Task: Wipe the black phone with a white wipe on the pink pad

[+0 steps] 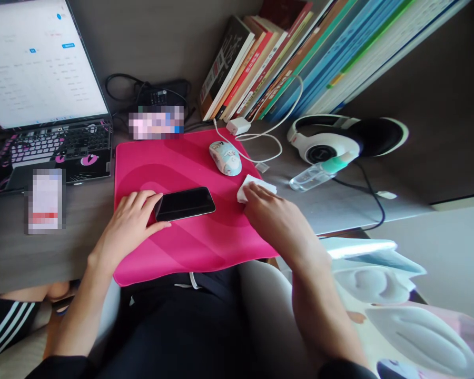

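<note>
A black phone [185, 204] lies screen up on the pink mat [181, 242]. My left hand [132, 223] grips its left end, thumb along the near edge and fingers at the far side. At the mat's right side, my right hand [270, 210] has its fingers closed on a folded white tissue [243, 190], which shows around the fingertips. Just beyond the tissue sits a patterned light-blue mouse [226, 158]. A clear spray bottle [313, 176] with a green cap lies on its side right of the mat.
A laptop [59, 152] stands at the left, with a blurred device [45, 202] before it. Books [260, 63] line the back. White headphones [324, 142], a charger [238, 125] and cables are at the right. A person's leg [13, 321] shows lower left.
</note>
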`<state>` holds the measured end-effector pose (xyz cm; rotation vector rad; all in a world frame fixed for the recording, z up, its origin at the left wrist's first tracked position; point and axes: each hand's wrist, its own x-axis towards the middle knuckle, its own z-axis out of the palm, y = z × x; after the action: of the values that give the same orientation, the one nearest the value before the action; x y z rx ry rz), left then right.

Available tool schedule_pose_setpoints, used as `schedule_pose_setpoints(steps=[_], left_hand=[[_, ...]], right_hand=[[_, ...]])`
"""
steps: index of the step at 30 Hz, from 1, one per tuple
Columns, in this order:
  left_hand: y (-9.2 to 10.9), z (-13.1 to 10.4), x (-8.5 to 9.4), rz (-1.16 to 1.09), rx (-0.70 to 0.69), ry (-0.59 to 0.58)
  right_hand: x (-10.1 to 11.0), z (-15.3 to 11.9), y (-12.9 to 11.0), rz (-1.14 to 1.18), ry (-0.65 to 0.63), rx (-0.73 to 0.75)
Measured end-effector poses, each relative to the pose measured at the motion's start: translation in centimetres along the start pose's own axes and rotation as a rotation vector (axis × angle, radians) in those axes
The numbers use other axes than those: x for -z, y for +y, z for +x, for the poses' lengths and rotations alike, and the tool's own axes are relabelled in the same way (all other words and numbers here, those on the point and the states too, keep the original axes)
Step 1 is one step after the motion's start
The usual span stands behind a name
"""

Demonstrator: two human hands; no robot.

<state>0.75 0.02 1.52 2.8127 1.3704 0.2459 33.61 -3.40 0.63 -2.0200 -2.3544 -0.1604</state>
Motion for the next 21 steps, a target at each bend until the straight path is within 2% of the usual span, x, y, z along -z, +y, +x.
schedule_pose_setpoints(steps=[3, 5, 8, 10, 12, 16, 21], left_hand=[[0.0, 0.0, 0.0, 0.006, -0.001, 0.001], [0.0, 0.0, 0.0, 0.005, 0.002, 0.0], [0.1, 0.0, 0.1, -0.008, -0.001, -0.003], [0.2, 0.0, 0.1, -0.02, 0.005, -0.008], [0.2, -0.1, 0.1, -0.032, 0.02, -0.018], [0.2, 0.0, 0.1, -0.05, 0.039, -0.034], [0.3, 0.0, 0.2, -0.033, 0.032, -0.037]], right_hand=[[0.9, 0.4, -0.2, -0.04, 0.019, -0.044], [1.6, 0.1, -0.2, 0.029, 0.093, -0.013], [2.2, -0.8, -1.0, 0.249, 0.213, 0.202], [2.2, -1.5, -2.0, 0.339, 0.208, 0.369], [1.7, -1.9, -3.3, 0.317, 0.171, 0.464], [0.2, -1.9, -5.5, 0.248, 0.171, 0.433], [-1.4, 0.4, -6.4, 0.329, 0.178, 0.334]])
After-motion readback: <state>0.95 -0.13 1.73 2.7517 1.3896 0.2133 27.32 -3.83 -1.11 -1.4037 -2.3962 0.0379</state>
